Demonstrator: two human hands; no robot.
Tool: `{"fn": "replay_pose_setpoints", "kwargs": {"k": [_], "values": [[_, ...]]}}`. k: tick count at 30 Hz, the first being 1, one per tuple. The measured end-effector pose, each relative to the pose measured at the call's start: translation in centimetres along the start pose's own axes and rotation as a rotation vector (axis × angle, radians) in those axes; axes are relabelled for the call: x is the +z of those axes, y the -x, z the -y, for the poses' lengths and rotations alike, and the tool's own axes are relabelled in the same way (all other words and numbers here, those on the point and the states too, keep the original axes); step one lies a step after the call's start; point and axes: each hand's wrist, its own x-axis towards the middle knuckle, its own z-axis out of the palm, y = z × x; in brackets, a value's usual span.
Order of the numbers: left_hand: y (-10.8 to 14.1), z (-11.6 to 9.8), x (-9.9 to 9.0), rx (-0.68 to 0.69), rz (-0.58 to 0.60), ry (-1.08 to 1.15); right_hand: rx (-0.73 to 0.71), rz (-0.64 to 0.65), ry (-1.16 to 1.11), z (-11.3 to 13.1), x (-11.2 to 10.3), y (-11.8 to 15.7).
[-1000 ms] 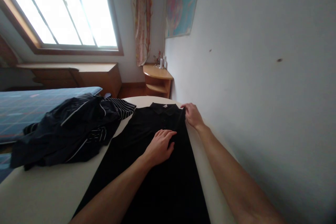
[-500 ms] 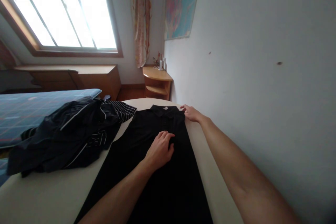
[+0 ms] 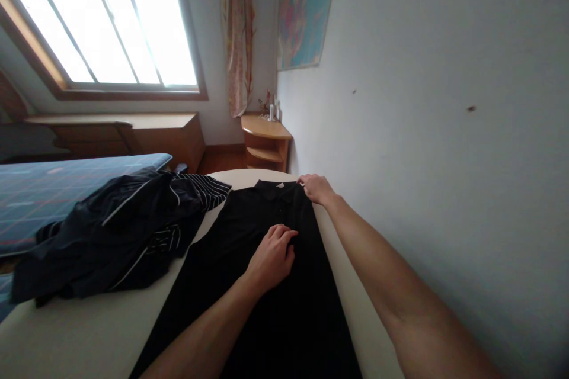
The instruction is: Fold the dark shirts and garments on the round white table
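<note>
Currently, one left hand (image 3: pixel 272 256) rests slack on one shirt (image 3: pixel 291 320); right hand's (image 3: pixel 318 189) grip unclear.

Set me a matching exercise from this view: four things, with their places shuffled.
Things:
1. Black collared shirt
2. Bare right hand
3. Dark clothes with white stripes
4. Curved light-brown wooden corner shelf

Places:
A. Heaped left of the shirt
B. Near the bottom of the patterned fabric curtain
C. Spread out beneath the bare left hand
D. At the shirt's far right corner

Pairs: 1-C, 2-D, 3-A, 4-B
</note>
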Motion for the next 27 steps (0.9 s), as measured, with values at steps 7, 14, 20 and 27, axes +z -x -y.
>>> {"fn": "replay_pose_setpoints", "kwargs": {"k": [7, 14, 20, 27], "values": [[-0.1, -0.2, -0.2, -0.005, 0.017, -0.019, -0.001, 0.038, -0.096, -0.2, 0.4, -0.5], [-0.1, -0.4, -0.4, -0.025, 0.021, -0.01, -0.016, -0.038, -0.206, -0.2, 2.0, -0.9], [-0.1, -0.4, -0.3, -0.02, 0.03, -0.015, 0.127, -0.048, -0.193, -1.5, 3.2, -0.5], [-0.1, 0.0, 0.0, -0.062, -0.001, 0.05, 0.177, -0.126, -0.166, -1.3, 3.1, 0.2]]}}
